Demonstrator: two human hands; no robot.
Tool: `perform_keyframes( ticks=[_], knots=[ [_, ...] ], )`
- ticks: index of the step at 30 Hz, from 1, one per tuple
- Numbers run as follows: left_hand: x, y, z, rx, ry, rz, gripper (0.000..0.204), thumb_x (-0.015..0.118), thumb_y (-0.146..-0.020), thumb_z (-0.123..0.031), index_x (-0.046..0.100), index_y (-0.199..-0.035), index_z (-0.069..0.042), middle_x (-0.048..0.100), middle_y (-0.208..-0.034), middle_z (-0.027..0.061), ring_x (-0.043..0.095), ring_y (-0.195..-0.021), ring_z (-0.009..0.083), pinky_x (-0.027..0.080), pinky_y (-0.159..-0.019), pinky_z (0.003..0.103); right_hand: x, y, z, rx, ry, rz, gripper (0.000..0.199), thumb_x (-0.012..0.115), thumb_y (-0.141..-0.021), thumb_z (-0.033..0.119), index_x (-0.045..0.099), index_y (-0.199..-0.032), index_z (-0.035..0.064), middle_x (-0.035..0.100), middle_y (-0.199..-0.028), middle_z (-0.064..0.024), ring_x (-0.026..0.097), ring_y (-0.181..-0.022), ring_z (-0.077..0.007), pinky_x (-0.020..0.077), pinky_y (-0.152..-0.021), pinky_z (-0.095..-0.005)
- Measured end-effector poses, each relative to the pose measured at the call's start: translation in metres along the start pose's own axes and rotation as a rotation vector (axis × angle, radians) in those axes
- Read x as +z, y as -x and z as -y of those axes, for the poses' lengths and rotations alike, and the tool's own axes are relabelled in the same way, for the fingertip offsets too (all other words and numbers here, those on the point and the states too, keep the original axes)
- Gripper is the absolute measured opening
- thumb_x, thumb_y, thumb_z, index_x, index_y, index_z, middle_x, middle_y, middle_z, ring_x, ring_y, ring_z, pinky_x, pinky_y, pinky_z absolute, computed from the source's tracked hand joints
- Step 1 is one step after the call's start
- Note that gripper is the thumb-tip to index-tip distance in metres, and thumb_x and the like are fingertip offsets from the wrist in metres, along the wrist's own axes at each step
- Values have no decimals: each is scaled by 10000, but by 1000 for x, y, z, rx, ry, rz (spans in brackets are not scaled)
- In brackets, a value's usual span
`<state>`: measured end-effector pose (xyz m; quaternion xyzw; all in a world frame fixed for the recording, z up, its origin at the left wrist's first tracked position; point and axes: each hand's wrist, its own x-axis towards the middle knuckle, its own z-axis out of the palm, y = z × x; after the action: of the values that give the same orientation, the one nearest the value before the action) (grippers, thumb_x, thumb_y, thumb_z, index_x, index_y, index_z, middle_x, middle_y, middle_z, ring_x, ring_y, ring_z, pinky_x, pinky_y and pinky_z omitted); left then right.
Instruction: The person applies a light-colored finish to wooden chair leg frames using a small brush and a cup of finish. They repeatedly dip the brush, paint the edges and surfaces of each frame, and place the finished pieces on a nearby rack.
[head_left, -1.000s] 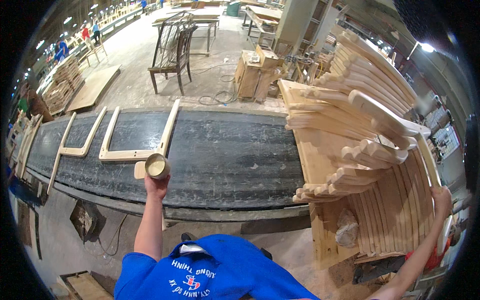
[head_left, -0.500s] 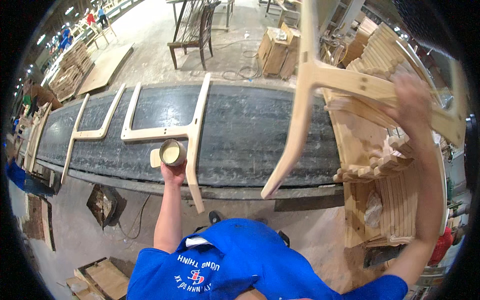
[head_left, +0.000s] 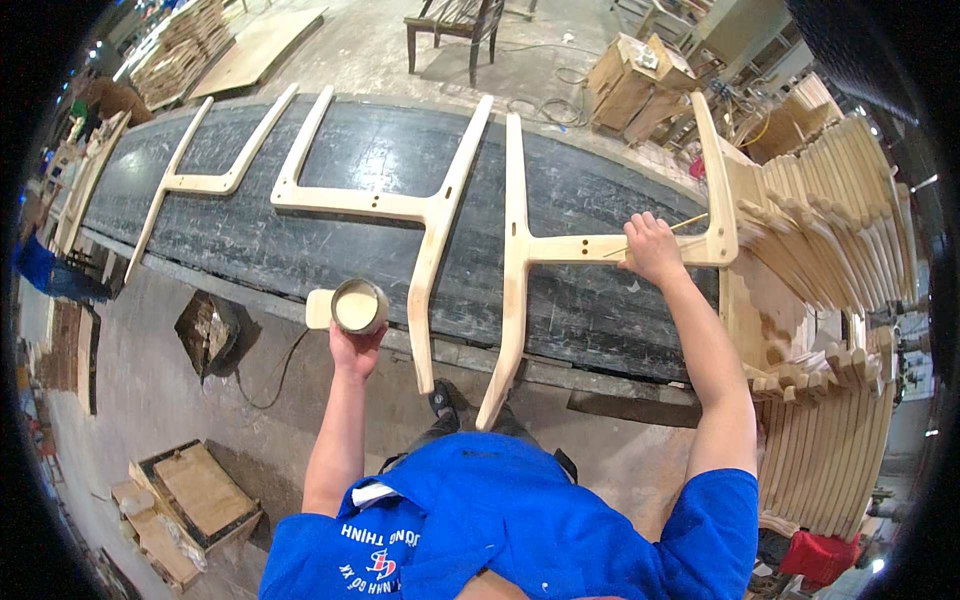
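In my left hand is a round cup of cream-coloured liquid, held upright in front of the belt's near edge. A small pale flat wooden piece juts out at the cup's left side. My right hand is closed around a thin stick, over the crossbar of a light wooden chair side frame. This frame lies on the dark belt, its lower leg overhanging the near edge. Just left of it is a similar wooden frame, with dark holes in its crossbar.
Farther left on the belt lies another frame. Stacked curved wooden parts rise at the right end. A dark chair and a wooden box stand beyond the belt. A low box sits on the floor at lower left.
The wooden frame that my right hand held raised at the right now lies on the belt. My right hand has moved left onto its crossbar, and the thin stick shows clearly.
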<state>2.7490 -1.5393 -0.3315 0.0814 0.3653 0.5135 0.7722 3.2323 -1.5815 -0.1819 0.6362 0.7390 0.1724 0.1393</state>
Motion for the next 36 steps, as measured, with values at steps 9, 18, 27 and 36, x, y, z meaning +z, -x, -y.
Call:
perform_keyframes(
  ticks=[9,18,27,36],
  knots=[
    [92,-40,85,-62,-168,105,473,296,-945,-438,458,-1244,-109,559,-1172,90,571,-1033,250,512,-796,462,-46,-13,-7,123,-947,-206,259,568,-877,263,596,-784,23,573,-778,-53,551,-806,-189,431,-702,-312],
    [147,-69,161,-44,-182,97,491,231,-950,-442,448,-1263,-132,553,-1194,77,570,-1041,247,517,-777,459,62,-16,-6,294,-1441,-552,97,583,-872,130,600,-860,35,596,-856,-84,569,-740,-169,452,-659,-273],
    [92,-35,130,58,-122,-65,479,275,-931,-456,490,-1228,-148,581,-1154,64,604,-967,253,531,-744,435,150,-36,80,20,-560,232,689,775,-625,378,469,-1154,61,471,-1087,-173,625,-845,-318,524,-682,-406],
    [44,12,-16,365,-10,22,486,288,-909,-480,499,-1223,-174,578,-1165,49,577,-1010,246,511,-742,427,140,-58,101,90,-467,363,610,782,-622,366,528,-1068,37,524,-1124,-146,568,-1004,-333,477,-842,-417]
  ],
)
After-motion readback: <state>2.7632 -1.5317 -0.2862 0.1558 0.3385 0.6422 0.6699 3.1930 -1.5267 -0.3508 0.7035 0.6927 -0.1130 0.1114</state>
